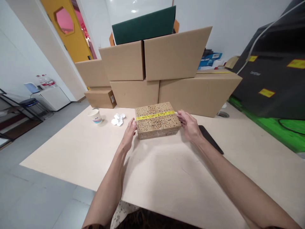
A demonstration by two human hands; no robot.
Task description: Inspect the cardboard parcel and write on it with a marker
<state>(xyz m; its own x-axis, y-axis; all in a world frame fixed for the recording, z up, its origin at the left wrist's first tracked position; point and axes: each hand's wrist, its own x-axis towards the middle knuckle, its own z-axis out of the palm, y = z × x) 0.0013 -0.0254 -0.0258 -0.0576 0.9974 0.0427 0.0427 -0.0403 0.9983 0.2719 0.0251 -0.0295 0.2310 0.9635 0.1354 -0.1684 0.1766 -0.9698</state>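
Flanking the speckled cardboard box [158, 125] on the table [95, 152], the left hand [129, 133] and right hand [189, 125] meet its ends, fingers close together; whether they clamp cannot be told. A yellow strip [154, 115] crosses its top. Directly behind, stacked brown cartons [176, 57] and a dark green box [144, 26] block the far side. Left: crumpled tissue [118, 119], paper cup [95, 116]. Right: black flat object [211, 139], partly behind the right forearm. Beyond: grey floor [47, 190], yellow door [71, 38], green sheet [269, 127].
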